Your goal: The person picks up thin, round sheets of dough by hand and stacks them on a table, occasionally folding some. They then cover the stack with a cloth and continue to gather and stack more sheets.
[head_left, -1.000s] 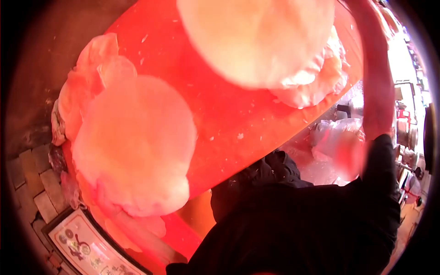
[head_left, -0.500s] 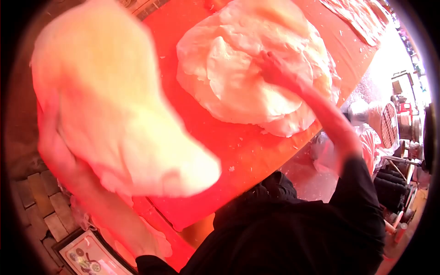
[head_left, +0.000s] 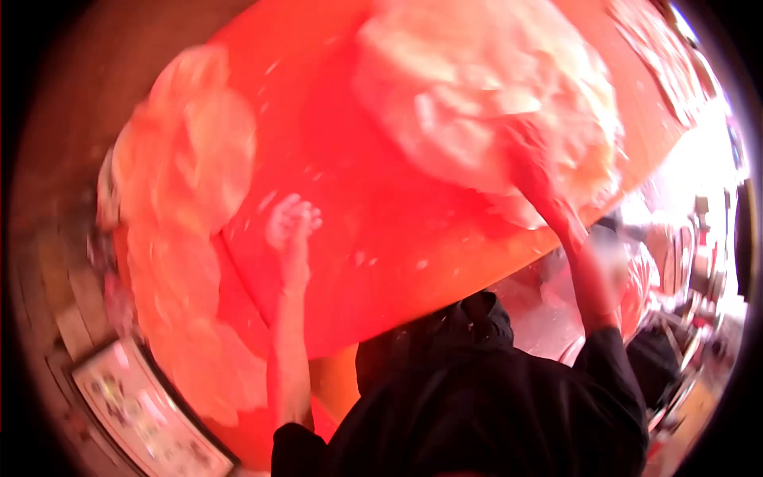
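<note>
- My left hand [head_left: 294, 223] is loosely open over the table [head_left: 350, 226].
- Well apart, my right hand [head_left: 526, 147] is on the dough pile [head_left: 469, 67]; grip unclear.
- Dough sheets [head_left: 184, 147] overlap at left, probably saving room.

Two hands [head_left: 292, 224] [head_left: 526, 147]; one dough stack [head_left: 485, 63]; one framed panel [head_left: 143, 401]

White glare [head_left: 690, 168] fills the right (pale bricks [head_left: 74, 331] line the left).
</note>
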`<act>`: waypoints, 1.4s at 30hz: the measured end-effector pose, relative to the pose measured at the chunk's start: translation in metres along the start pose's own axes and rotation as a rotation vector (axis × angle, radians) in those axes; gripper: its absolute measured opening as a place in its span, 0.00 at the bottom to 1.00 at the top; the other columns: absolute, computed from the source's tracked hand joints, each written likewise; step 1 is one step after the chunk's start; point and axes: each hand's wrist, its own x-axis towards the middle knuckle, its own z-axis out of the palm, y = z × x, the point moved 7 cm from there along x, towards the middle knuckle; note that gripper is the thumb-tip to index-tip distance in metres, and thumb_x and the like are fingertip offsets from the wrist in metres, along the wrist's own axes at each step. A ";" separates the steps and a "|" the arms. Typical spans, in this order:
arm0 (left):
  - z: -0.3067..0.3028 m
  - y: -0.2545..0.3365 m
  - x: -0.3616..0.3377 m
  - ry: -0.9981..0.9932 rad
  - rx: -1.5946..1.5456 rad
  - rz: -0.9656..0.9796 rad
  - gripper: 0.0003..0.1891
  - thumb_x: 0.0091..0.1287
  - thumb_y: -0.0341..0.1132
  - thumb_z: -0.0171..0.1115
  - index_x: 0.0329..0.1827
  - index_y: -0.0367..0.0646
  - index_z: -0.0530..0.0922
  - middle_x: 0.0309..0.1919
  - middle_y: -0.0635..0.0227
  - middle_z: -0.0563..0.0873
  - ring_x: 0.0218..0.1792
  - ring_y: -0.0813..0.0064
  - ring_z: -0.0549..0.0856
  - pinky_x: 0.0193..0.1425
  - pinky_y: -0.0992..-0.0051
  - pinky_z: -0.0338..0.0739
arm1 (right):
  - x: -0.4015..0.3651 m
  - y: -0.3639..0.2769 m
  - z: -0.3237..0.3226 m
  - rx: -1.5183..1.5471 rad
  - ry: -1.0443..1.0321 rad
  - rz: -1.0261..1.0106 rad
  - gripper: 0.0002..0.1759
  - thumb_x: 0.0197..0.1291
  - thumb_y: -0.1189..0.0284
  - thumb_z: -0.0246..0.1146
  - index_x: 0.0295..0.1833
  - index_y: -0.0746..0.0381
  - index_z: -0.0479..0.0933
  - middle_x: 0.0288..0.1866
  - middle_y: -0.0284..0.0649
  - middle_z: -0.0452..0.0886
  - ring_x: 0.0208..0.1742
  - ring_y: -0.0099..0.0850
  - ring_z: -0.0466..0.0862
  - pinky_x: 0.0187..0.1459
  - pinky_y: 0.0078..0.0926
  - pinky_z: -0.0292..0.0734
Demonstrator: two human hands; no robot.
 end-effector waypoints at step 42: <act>-0.449 -0.076 -0.285 0.503 1.266 0.229 0.08 0.63 0.27 0.61 0.44 0.39 0.79 0.39 0.61 0.83 0.41 0.66 0.82 0.42 0.68 0.76 | -0.109 -0.709 0.139 1.471 -1.409 -0.047 0.14 0.57 0.77 0.64 0.49 0.67 0.81 0.37 0.44 0.83 0.37 0.35 0.83 0.40 0.29 0.78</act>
